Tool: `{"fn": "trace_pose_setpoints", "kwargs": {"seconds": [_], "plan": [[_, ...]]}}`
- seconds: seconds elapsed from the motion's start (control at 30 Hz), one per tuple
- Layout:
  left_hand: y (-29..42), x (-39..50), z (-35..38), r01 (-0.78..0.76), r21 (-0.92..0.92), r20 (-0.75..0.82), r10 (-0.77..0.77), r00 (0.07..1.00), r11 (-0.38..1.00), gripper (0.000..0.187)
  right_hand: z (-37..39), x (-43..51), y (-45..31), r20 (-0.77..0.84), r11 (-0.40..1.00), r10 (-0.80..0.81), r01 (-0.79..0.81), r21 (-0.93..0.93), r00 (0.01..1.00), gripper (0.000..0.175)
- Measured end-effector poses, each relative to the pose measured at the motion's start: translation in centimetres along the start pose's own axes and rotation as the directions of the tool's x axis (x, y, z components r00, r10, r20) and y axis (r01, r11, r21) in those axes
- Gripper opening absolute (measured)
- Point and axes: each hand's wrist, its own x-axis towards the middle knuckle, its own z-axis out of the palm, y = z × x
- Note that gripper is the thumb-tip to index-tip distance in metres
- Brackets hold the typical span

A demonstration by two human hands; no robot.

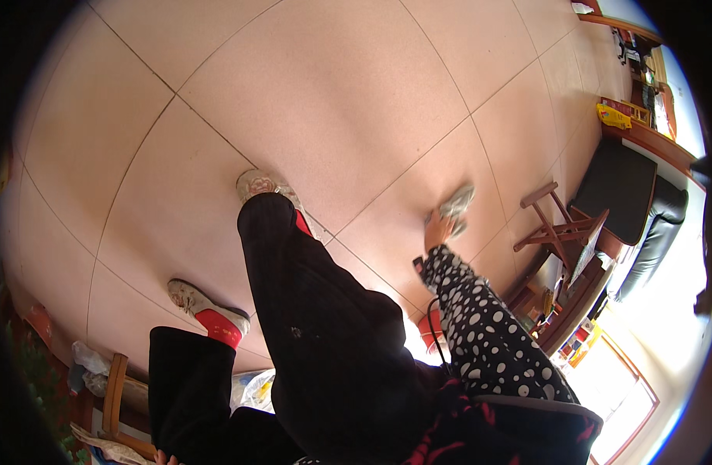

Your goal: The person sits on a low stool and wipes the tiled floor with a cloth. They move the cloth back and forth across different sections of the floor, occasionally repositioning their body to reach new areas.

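Observation:
My right hand (pixel 440 231), in a black sleeve with white dots, reaches out over the tiled floor (pixel 344 104). It is closed around a crumpled grey-green cloth (pixel 457 203), which is blurred and sticks out past the fingers. Only a few fingertips of my left hand (pixel 166 458) show at the bottom left edge, beside my black trousers (pixel 327 331). Whether they hold anything is hidden. Below me are my feet in pale patterned shoes (pixel 263 183) and red socks (pixel 219 326), one ahead of the other.
To the right stand a folding wooden stool (pixel 565 226), a black-topped table or seat (pixel 614 189) and a wooden shelf unit (pixel 577 308) with several items. A yellow bag (pixel 613 116) lies beyond. At lower left are a wooden chair frame (pixel 116 395) and clear plastic bags (pixel 91 360). A red container (pixel 430 328) sits beside my leg.

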Motion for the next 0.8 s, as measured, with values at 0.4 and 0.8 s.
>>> {"fn": "trace_pose_setpoints", "kwargs": {"seconds": [0.4,0.8], "plan": [[0.1,-0.5,-0.9,0.005,0.047,0.04,-0.006,0.999,0.999,0.027,-7.8,-3.6,-20.1,0.078,0.828,0.063,-0.096,0.552,0.995,0.088],[-1.0,-6.4,-2.3,0.263,0.102,0.137,-0.275,0.952,0.959,0.019,-16.4,-2.0,-42.0,-0.385,0.292,-0.798,0.857,0.424,0.463,0.068]]}}
